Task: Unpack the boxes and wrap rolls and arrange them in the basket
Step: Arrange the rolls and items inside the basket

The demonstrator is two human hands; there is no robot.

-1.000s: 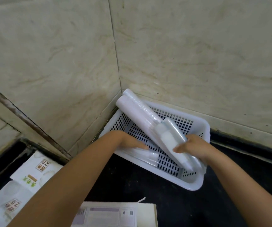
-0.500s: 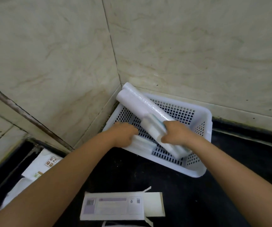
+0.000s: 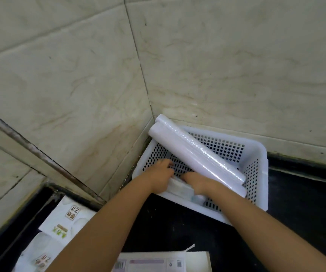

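We press a small pack [image 3: 181,188] flat against the basket's [image 3: 264,173] near wall, left hand [image 3: 161,178] and right hand [image 3: 197,182] pinching its ends, leaving room beside the wrap rolls [image 3: 197,156].

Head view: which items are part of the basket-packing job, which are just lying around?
In the job:
white basket
two long wrap rolls
wrapped pack under left hand and right hand
labelled box

Lying about:
printed packets

Soft, even, rather dim light with a greenish cast. Glare streaks the wrap rolls [image 3: 197,158]. Tile lines bow toward the frame edges. Hands slightly blurred; lower corners soft.
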